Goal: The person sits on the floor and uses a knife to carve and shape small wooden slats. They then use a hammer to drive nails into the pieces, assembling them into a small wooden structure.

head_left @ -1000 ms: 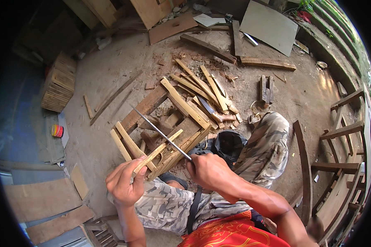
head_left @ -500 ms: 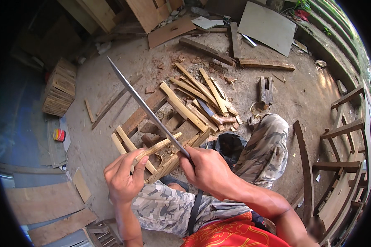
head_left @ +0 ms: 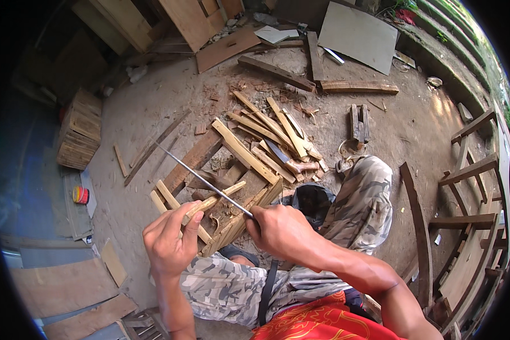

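Observation:
My left hand (head_left: 173, 241) pinches one end of a short, pale wooden stick (head_left: 208, 203) between thumb and fingers. In my right hand (head_left: 280, 229) is the handle of a long machete (head_left: 192, 172), mostly hidden by my fist. The thin blade points to the far left and crosses the stick close to its far end. Seen nearly edge-on, the blade seems to touch the wood, but I cannot tell for sure. Below both hands is a low wooden frame (head_left: 246, 153) with pale and dark bars. Beyond it, a knife (head_left: 304, 166) with a wooden handle rests on cut wood strips (head_left: 266, 122).
A black bag (head_left: 313, 203) lies by my right knee. Farther out are a slatted wooden box (head_left: 80, 133), a red and yellow tin (head_left: 81, 195), dark beams (head_left: 277, 72) and a grey board (head_left: 358, 37). A ladder-like wooden frame (head_left: 470, 175) stands at the right.
The machete has swung lower, its tip dropping toward the floor and its blade turning from its flat side to nearly edge-on. My left hand still pinches the stick in about the same place.

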`<control>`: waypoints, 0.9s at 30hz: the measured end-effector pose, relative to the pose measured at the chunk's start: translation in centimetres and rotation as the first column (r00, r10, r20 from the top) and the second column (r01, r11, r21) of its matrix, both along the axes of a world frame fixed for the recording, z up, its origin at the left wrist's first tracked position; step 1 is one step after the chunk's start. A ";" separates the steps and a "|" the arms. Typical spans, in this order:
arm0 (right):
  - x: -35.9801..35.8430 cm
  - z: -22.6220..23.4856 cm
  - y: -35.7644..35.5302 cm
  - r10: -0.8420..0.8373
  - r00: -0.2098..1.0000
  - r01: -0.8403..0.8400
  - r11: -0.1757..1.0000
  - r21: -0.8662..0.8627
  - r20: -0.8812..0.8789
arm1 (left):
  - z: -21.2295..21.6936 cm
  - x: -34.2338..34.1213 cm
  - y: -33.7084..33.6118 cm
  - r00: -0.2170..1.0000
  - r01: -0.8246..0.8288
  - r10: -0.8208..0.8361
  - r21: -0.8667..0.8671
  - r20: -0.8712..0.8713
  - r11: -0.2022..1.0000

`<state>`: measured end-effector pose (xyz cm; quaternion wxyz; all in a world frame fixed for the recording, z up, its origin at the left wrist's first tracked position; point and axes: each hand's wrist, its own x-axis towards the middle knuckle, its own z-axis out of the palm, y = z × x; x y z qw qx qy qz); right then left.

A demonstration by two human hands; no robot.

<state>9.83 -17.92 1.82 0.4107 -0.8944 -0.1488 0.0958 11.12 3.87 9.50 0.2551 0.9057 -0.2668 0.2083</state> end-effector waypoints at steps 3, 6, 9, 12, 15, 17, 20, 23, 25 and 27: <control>0.0 -0.4 0.2 -0.027 0.995 0.030 0.999 0.035 -0.098 | 0.1 0.3 -0.1 1.000 0.003 -0.003 0.006 -0.002 1.000; 0.2 -0.6 0.4 -0.046 0.999 0.045 0.996 -0.073 -0.011 | 0.4 0.5 0.0 1.000 -0.020 0.020 0.023 0.015 1.000; 0.3 -0.5 0.4 0.004 0.999 -0.007 0.999 0.052 0.053 | 0.4 0.9 -0.2 1.000 -0.008 0.009 0.030 -0.005 1.000; 0.6 -0.5 0.0 -0.075 0.997 0.073 0.990 -0.122 -0.012 | 0.6 1.0 -0.5 1.000 -0.021 0.021 0.002 -0.019 1.000; 0.4 -0.5 -0.2 -0.041 0.998 0.043 0.998 -0.038 0.037 | 0.7 1.2 -0.9 1.000 0.017 -0.017 0.007 0.001 1.000; 0.4 -0.7 -0.3 -0.024 0.999 0.024 1.000 0.002 0.038 | 0.7 1.3 -1.1 0.999 0.028 -0.029 0.023 0.028 0.999; 0.7 -1.5 -0.5 -0.072 0.997 0.067 0.990 -0.122 -0.037 | 0.8 1.1 -1.1 0.999 0.032 -0.032 0.037 0.017 0.999; 0.3 -2.2 -0.6 0.009 0.999 -0.010 1.000 0.016 0.039 | 0.9 0.9 -1.1 1.000 0.029 -0.030 0.042 0.002 0.999; 0.2 -2.5 -0.5 -0.065 0.998 0.064 0.996 -0.059 -0.001 | 0.8 0.6 -1.0 1.000 0.024 -0.024 0.047 -0.020 0.999; 0.1 -2.5 -0.6 -0.100 0.995 0.094 0.983 -0.154 -0.027 | 0.7 0.5 -0.8 1.000 0.019 -0.018 0.059 -0.018 0.998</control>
